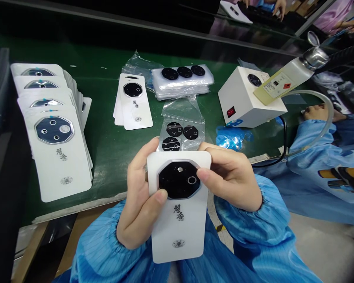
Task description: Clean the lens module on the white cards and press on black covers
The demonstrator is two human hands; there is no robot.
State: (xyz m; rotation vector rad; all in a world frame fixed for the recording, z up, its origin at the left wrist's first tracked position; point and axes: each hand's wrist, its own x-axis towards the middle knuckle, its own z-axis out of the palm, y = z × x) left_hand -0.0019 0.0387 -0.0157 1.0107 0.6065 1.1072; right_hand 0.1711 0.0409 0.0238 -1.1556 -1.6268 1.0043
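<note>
I hold a white phone back cover (179, 220) upright in front of me, over my lap. My left hand (138, 204) wraps its left edge, thumb pressed on the lower left of the black octagonal camera lens plate (179, 179). My right hand (227, 177) grips the top right corner, thumb tip on the plate's right edge. Just beyond my fingers lies a clear bag of black lens plates (181, 131) on the green belt (106, 129).
A fanned stack of white covers (54, 129) lies at left, two more covers (134, 102) in the middle, a bagged pile of lens plates (181, 80) behind. A white box with a red switch (247, 100) stands right. A co-worker's blue sleeve (318, 145) is at far right.
</note>
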